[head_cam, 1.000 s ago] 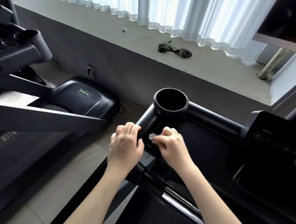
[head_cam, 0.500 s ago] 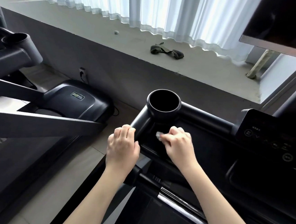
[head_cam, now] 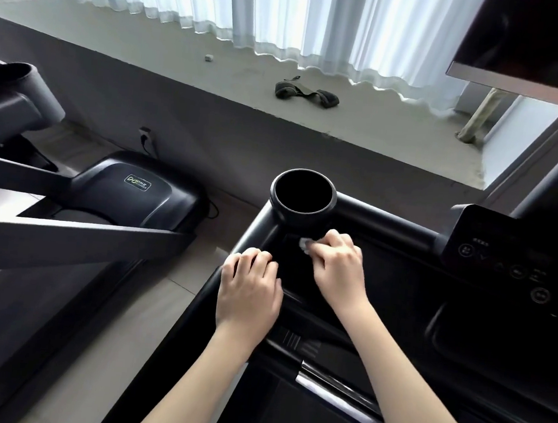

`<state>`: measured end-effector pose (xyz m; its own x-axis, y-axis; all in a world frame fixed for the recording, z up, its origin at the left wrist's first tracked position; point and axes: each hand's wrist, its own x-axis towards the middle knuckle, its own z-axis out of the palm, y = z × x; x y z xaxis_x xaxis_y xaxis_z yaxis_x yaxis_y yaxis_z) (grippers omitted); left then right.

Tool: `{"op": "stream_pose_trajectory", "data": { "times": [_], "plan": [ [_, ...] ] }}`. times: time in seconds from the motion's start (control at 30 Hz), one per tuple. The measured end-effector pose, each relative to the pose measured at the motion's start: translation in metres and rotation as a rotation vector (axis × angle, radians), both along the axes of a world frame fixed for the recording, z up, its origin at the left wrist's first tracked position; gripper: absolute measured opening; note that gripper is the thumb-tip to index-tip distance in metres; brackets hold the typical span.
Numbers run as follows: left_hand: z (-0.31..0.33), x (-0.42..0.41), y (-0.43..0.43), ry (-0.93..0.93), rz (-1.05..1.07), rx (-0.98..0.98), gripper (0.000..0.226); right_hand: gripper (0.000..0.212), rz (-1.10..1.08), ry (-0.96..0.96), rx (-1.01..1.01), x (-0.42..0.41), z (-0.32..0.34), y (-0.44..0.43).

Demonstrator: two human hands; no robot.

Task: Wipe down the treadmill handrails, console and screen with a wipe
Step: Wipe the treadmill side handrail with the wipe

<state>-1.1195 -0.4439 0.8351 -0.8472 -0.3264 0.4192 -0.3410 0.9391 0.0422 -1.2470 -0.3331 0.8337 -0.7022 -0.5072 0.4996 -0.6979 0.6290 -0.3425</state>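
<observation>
Head: left hand grips handrail, right hand pinches wipe (crumpled).

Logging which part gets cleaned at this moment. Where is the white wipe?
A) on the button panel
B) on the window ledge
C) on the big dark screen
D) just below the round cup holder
D: the right hand presses the wipe against the console just beneath the cup holder, while the left hand grips the handrail.
</observation>
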Motion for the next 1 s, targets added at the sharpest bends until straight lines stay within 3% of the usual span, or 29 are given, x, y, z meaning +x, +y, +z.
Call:
{"op": "stream_pose_trajectory", "data": {
  "times": [0.07, 0.23, 0.4, 0.5, 0.57, 0.73, 0.9, 1.0],
  "plan": [
    [-0.001, 0.0, 0.001, -0.016, 0.004, -0.011, 0.039, 0.012, 0.031, 0.046, 0.032, -0.005, 0.002, 0.01],
    [-0.001, 0.0, 0.001, -0.006, 0.006, -0.017, 0.038, 0.013, -0.264, 0.045, 0.017, -0.038, 0.007, 0.007],
    [-0.001, -0.001, 0.0, 0.011, 0.005, -0.01, 0.037, 0.008, -0.053, 0.041, 0.04, -0.033, 0.001, 0.016],
    [-0.002, -0.001, 0.0, 0.027, 0.005, -0.012, 0.037, 0.004, -0.152, 0.057, 0.048, -0.049, 0.006, 0.017],
    [-0.002, -0.001, 0.0, 0.038, 0.004, -0.007, 0.036, 0.012, -0.191, 0.067, 0.015, -0.042, 0.005, 0.01],
    [-0.002, -0.002, -0.001, 0.062, 0.0, -0.008, 0.035, 0.017, 0.1, 0.05, 0.017, -0.017, -0.001, 0.024],
    [-0.002, -0.002, -0.001, 0.072, 0.0, -0.011, 0.036, 0.018, -0.146, 0.06, -0.026, -0.024, 0.005, 0.017],
    [-0.001, -0.001, 0.0, 0.074, 0.0, -0.008, 0.036, 0.022, 0.114, 0.019, -0.003, 0.007, 0.002, 0.019]
  ]
}}
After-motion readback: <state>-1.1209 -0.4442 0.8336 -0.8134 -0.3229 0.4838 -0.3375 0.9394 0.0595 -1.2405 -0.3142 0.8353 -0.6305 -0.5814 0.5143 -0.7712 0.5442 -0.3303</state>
